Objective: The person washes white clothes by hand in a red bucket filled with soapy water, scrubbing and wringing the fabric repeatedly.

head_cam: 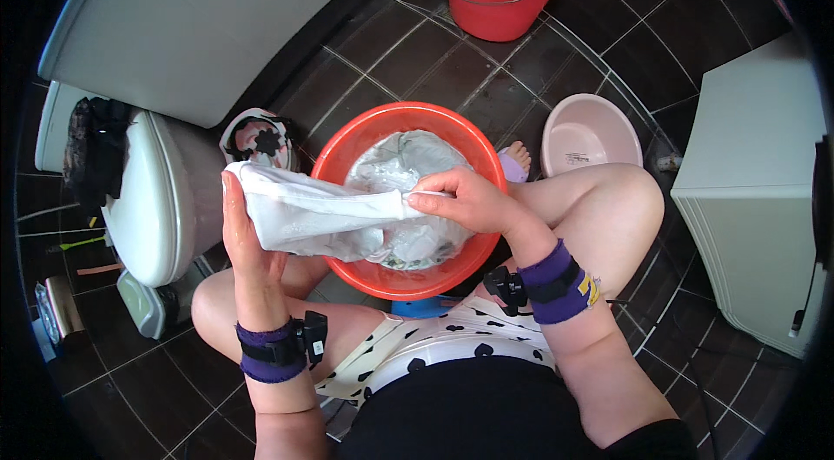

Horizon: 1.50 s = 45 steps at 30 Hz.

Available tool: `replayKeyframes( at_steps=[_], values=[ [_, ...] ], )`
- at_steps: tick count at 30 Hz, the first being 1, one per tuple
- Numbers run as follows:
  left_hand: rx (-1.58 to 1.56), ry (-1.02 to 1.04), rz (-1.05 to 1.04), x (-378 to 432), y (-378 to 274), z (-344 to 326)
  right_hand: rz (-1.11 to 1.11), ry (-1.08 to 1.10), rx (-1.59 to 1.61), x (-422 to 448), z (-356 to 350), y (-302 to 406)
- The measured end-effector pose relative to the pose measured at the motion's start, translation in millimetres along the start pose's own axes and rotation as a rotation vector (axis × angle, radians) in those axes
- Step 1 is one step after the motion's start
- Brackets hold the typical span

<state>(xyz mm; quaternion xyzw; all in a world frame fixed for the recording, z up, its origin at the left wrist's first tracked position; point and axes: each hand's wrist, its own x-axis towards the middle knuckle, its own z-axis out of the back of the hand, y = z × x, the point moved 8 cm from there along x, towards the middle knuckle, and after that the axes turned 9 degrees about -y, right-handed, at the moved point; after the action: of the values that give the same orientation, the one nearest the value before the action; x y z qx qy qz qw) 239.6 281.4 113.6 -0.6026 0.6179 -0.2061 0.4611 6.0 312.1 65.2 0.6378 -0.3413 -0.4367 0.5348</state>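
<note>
A wet white cloth garment [319, 209] is stretched sideways above an orange-red plastic basin [417, 287]. My right hand [466, 199] pinches its hemmed edge between thumb and fingers, over the middle of the basin. At the garment's left end, my left hand [244, 225] is upright, with the cloth spread against it; part of that hand is hidden behind the fabric. Inside the basin lies a mass of soaked, whitish cloth [423, 150] in water with some suds. The lower part of the held garment hangs towards this pile.
A red bucket [498, 10] stands on the dark tiles ahead, and a pale pink basin [589, 134] sits at right. A white toilet [150, 199] is at left, beside a patterned bin-like container [257, 141]. A white cabinet-like appliance [749, 232] stands at far right. Under me shows a blue stool [423, 308].
</note>
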Motion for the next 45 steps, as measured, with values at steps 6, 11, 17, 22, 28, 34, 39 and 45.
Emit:
replayKeyframes(
  at_steps=[6,11,17,22,28,34,39,45],
  values=[
    [0.129,-0.037,-0.154,9,19,12,-0.019,-0.034,-0.033,-14,15,26],
    [0.33,-0.168,-0.209,15,47,25,0.031,-0.145,-0.108,-13,29,19],
    [0.191,-0.147,-0.091,22,91,41,0.036,-0.357,0.107,-5,43,-28],
    [0.264,-0.291,0.019,10,128,37,0.036,-0.622,0.32,-1,47,-48],
    [0.065,-0.247,0.413,-13,210,37,0.328,-0.529,-0.361,-10,-68,9],
    [-0.19,-0.313,0.735,-43,203,-2,0.376,-0.643,-0.823,15,-37,-8],
    [-0.364,-0.044,0.789,-30,264,36,0.54,-0.474,-0.904,6,-80,-3],
    [-0.196,-0.267,0.78,-47,206,0,0.351,-0.515,-0.923,15,-51,-11]
  ],
)
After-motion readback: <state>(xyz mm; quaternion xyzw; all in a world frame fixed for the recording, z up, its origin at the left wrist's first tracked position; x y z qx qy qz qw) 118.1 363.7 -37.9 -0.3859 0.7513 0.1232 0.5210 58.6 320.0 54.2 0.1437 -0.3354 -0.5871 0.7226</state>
